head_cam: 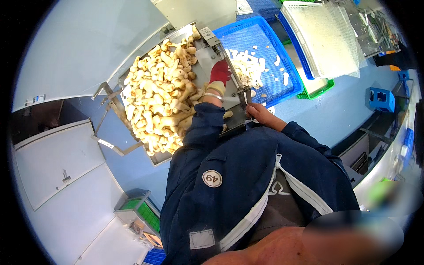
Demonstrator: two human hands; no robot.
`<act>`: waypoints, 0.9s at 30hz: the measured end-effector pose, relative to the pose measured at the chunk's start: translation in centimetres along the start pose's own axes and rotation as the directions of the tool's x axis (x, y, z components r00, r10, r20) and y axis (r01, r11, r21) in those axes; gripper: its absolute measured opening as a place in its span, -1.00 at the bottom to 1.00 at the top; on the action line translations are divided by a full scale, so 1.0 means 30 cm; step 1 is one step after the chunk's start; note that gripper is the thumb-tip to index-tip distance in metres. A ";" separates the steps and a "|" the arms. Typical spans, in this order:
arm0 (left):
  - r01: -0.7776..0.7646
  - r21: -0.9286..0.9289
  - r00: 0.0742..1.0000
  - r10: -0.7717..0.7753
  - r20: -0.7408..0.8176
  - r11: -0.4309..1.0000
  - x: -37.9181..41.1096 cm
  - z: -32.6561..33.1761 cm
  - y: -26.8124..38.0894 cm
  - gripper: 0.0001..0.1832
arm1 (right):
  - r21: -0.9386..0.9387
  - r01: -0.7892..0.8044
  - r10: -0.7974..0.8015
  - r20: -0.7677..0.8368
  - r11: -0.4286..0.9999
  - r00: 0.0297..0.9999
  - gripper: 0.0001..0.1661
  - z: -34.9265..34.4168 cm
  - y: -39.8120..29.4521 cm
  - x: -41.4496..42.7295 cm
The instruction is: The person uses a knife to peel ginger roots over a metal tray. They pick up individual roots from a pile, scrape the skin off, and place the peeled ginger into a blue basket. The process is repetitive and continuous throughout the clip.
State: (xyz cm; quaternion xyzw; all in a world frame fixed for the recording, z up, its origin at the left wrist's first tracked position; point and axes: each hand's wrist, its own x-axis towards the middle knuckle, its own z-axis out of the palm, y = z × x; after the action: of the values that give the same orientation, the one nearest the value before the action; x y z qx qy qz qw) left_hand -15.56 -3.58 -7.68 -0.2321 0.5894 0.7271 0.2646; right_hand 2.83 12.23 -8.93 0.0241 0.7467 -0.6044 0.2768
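Observation:
My left hand point(220, 72), in a red glove, lies over the steel plate point(207, 58) of a slicing device, its fingertips at the long metal bar along the plate's right edge. Whatever is under its palm is hidden. My right hand point(260, 114) is bare and closed around the near end of a metal lever point(247, 96) at that edge. Left of the plate, a big heap of whole mushrooms point(159, 96) with thick pale stems fills the steel table. Beyond the bar, pale slices point(246, 68) are piled in a blue plastic tray point(281, 56).
A white crate point(298, 20) lined with mesh and a green tray point(319, 92) stand right of the blue tray. A blue stool point(381, 99) is farther right. Bent steel bars point(116, 149) jut out from the table's left side. A green crate point(144, 212) sits lower left.

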 end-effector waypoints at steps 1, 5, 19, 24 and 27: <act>-0.056 0.077 0.998 0.059 -0.036 0.995 0.009 -0.022 0.007 -0.66 | 0.011 0.013 -0.013 -0.004 1.000 1.000 -0.58 0.001 -0.001 0.001; -0.194 0.359 0.980 0.199 0.025 0.913 0.159 -0.201 -0.075 -0.59 | -0.003 0.082 -0.082 0.025 0.997 0.996 -0.59 0.004 0.008 0.010; -0.542 0.191 0.841 0.529 0.118 0.819 -0.025 -0.064 -0.077 -0.60 | 0.006 0.089 -0.088 -0.013 0.996 0.996 -0.57 0.001 -0.039 -0.019; -0.263 0.940 0.878 0.458 0.140 0.217 -0.083 -0.250 0.115 -0.58 | -0.016 0.140 -0.140 0.001 0.990 0.990 -0.55 -0.001 -0.032 -0.007; -0.283 0.952 0.863 0.402 0.307 -0.121 -0.176 -0.315 0.209 -0.62 | -0.011 0.125 -0.126 -0.017 0.992 0.992 -0.55 0.001 -0.017 -0.007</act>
State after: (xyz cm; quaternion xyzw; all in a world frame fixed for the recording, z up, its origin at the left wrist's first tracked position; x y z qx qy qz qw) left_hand -15.47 -14.47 -1.52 0.1539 0.9720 0.1257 0.1252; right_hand 2.82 12.11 -8.38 -0.0189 0.7520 -0.6168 0.2317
